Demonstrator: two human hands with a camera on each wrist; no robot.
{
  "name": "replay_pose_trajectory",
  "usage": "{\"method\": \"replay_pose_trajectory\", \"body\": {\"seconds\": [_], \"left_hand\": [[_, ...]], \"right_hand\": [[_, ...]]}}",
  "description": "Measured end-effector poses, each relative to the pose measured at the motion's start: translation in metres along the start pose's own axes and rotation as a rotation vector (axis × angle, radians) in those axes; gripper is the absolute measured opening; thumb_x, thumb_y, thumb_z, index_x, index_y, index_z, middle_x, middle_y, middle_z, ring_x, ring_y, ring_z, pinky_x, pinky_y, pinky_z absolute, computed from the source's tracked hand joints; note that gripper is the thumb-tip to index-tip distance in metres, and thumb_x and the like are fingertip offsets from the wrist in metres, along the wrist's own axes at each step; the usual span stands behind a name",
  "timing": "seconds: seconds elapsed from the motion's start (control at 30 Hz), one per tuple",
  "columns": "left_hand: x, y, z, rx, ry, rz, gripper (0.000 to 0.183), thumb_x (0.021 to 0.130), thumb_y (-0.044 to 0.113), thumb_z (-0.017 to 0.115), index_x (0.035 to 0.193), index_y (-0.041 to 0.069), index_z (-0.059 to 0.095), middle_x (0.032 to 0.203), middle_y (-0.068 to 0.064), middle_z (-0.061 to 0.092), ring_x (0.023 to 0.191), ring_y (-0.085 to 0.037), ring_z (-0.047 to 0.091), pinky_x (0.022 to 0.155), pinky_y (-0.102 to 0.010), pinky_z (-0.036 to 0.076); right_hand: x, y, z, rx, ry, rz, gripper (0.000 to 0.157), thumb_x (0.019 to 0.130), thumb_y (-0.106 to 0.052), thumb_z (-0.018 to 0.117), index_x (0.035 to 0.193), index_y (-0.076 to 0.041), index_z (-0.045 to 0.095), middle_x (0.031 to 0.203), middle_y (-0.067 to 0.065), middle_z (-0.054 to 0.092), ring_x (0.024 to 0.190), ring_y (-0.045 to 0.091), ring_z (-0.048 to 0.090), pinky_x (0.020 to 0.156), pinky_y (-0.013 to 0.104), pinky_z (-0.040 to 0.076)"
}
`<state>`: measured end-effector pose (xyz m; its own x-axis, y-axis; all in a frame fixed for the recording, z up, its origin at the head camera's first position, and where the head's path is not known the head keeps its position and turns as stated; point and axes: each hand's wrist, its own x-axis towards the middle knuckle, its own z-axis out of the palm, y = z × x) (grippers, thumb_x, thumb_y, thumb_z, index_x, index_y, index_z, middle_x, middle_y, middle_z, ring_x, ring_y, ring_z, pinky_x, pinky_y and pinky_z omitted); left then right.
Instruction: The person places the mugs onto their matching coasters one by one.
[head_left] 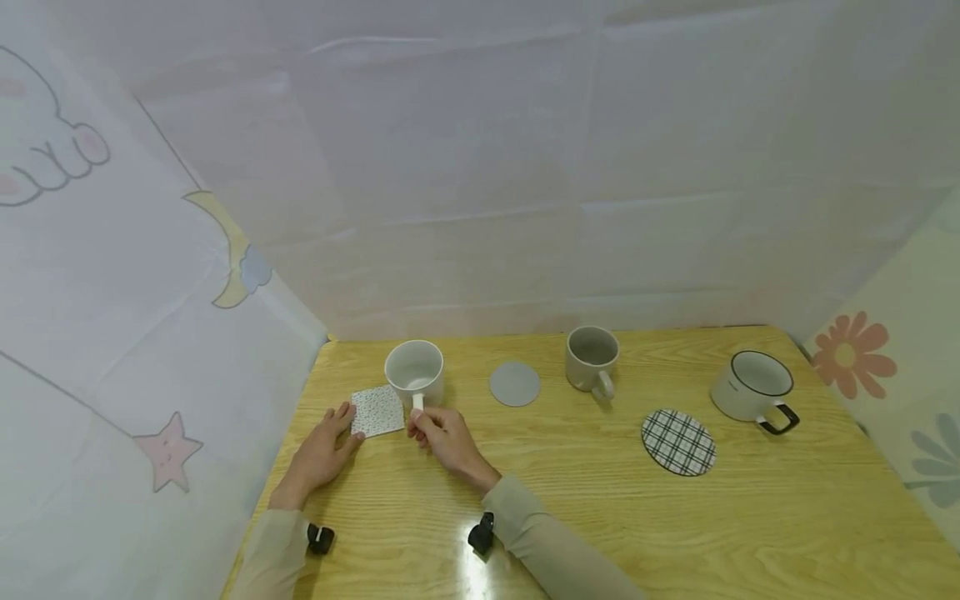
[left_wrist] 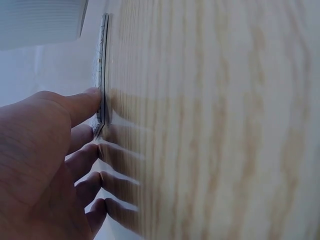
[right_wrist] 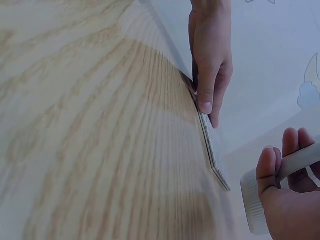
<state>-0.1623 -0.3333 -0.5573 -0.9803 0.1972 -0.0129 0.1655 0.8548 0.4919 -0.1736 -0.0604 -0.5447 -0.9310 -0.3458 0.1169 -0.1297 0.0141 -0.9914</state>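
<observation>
A person's two bare hands work at the left part of a pale wood-grain worktop [head_left: 570, 508]. The right hand [head_left: 450, 442] has its fingers grasping the handle [head_left: 417, 402] of a plain white mug [head_left: 415, 368], which is upright; both wrist views show its base raised just off the surface. From the head view, the mug overlaps the far right corner of a square, black-speckled white coaster [head_left: 378, 411], which lies flat. The left hand [head_left: 318, 457] touches that coaster, its fingers loosely spread and unclenched at the left edge, its thumb at the near edge.

To the right of the held mug lies a round grey coaster [head_left: 514, 383], then a greyish-beige mug [head_left: 587, 371] standing upright, its handle toward the person. Farther right, a rounded black-and-white plaid coaster [head_left: 678, 442] lies near a white mug with a black rim and black-trimmed handle [head_left: 742, 396]. Long beige sleeves [head_left: 555, 542] cover the arms. Behind everything hangs a pale, creased sheet [head_left: 465, 167]; the left side shows a pink star [head_left: 169, 452] and a yellow moon [head_left: 228, 250].
</observation>
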Motion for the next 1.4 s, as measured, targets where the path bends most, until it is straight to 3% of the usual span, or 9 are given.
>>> {"method": "replay_pose_trajectory", "body": {"seconds": [0.2, 0.4, 0.53, 0.7, 0.97, 1.1, 1.23, 1.33, 1.4], "left_hand": [[0.001, 0.001, 0.001, -0.014, -0.001, -0.009, 0.066, 0.111, 0.028, 0.06, 0.162, -0.006, 0.036, 0.169, -0.03, 0.032, 0.156, -0.058, 0.024, 0.122, -0.075, 0.027], [0.001, 0.001, 0.0, -0.014, 0.008, -0.008, 0.065, 0.11, 0.027, 0.061, 0.161, -0.007, 0.037, 0.168, -0.03, 0.033, 0.155, -0.059, 0.025, 0.121, -0.076, 0.027], [0.0, 0.0, 0.001, -0.025, 0.02, -0.005, 0.065, 0.11, 0.026, 0.061, 0.161, -0.007, 0.038, 0.168, -0.03, 0.033, 0.154, -0.06, 0.025, 0.121, -0.076, 0.027], [0.001, -0.003, 0.003, -0.031, 0.017, 0.002, 0.065, 0.11, 0.027, 0.061, 0.161, -0.007, 0.037, 0.168, -0.031, 0.032, 0.154, -0.061, 0.024, 0.121, -0.076, 0.026], [0.001, -0.004, 0.002, -0.044, 0.006, -0.004, 0.066, 0.111, 0.029, 0.06, 0.162, -0.005, 0.036, 0.17, -0.029, 0.031, 0.156, -0.059, 0.022, 0.122, -0.075, 0.026], [0.001, -0.003, 0.001, -0.044, -0.002, -0.007, 0.067, 0.111, 0.031, 0.059, 0.162, -0.005, 0.037, 0.17, -0.028, 0.031, 0.156, -0.058, 0.022, 0.122, -0.075, 0.026], [0.001, -0.003, 0.0, -0.049, -0.009, -0.022, 0.067, 0.111, 0.031, 0.06, 0.163, -0.004, 0.036, 0.171, -0.028, 0.03, 0.157, -0.058, 0.02, 0.123, -0.075, 0.024], [0.0, -0.004, -0.001, -0.045, -0.016, -0.027, 0.067, 0.111, 0.031, 0.059, 0.164, -0.004, 0.035, 0.171, -0.027, 0.029, 0.158, -0.058, 0.019, 0.123, -0.074, 0.023], [0.001, -0.004, 0.0, -0.046, -0.022, -0.025, 0.067, 0.112, 0.032, 0.058, 0.164, -0.003, 0.034, 0.171, -0.027, 0.028, 0.158, -0.058, 0.018, 0.124, -0.074, 0.023]], "right_hand": [[0.001, -0.004, 0.003, -0.001, -0.003, 0.002, 0.042, 0.112, -0.023, 0.054, 0.094, 0.007, 0.076, 0.093, 0.023, 0.075, 0.079, 0.013, 0.061, 0.072, 0.034, 0.06], [0.004, -0.006, 0.005, 0.003, -0.004, -0.01, 0.041, 0.111, -0.022, 0.054, 0.093, 0.008, 0.076, 0.092, 0.024, 0.075, 0.081, 0.024, 0.064, 0.071, 0.031, 0.059], [0.005, -0.008, 0.008, 0.0, -0.008, -0.018, 0.041, 0.112, -0.022, 0.055, 0.093, 0.008, 0.076, 0.092, 0.024, 0.075, 0.082, 0.027, 0.065, 0.072, 0.035, 0.06], [0.005, -0.01, 0.01, -0.008, -0.02, -0.022, 0.042, 0.112, -0.023, 0.056, 0.092, 0.008, 0.076, 0.091, 0.023, 0.074, 0.079, 0.015, 0.061, 0.074, 0.044, 0.063], [0.007, -0.013, 0.013, -0.015, -0.044, -0.048, 0.04, 0.112, -0.021, 0.055, 0.095, 0.009, 0.076, 0.094, 0.023, 0.076, 0.077, 0.008, 0.062, 0.072, 0.029, 0.061], [0.008, -0.015, 0.014, 0.001, -0.054, -0.037, 0.037, 0.111, -0.018, 0.056, 0.095, 0.008, 0.077, 0.095, 0.023, 0.077, 0.08, 0.019, 0.068, 0.071, 0.024, 0.06], [0.008, -0.017, 0.015, 0.009, -0.068, -0.04, 0.037, 0.11, -0.018, 0.055, 0.095, 0.009, 0.076, 0.097, 0.025, 0.077, 0.086, 0.043, 0.071, 0.075, 0.037, 0.065], [0.008, -0.018, 0.015, 0.009, -0.064, -0.032, 0.038, 0.11, -0.018, 0.054, 0.095, 0.01, 0.076, 0.097, 0.025, 0.077, 0.087, 0.049, 0.07, 0.077, 0.048, 0.065], [0.007, -0.019, 0.015, 0.011, -0.053, -0.019, 0.038, 0.109, -0.019, 0.054, 0.094, 0.01, 0.075, 0.096, 0.025, 0.077, 0.086, 0.048, 0.069, 0.075, 0.046, 0.064]]}}
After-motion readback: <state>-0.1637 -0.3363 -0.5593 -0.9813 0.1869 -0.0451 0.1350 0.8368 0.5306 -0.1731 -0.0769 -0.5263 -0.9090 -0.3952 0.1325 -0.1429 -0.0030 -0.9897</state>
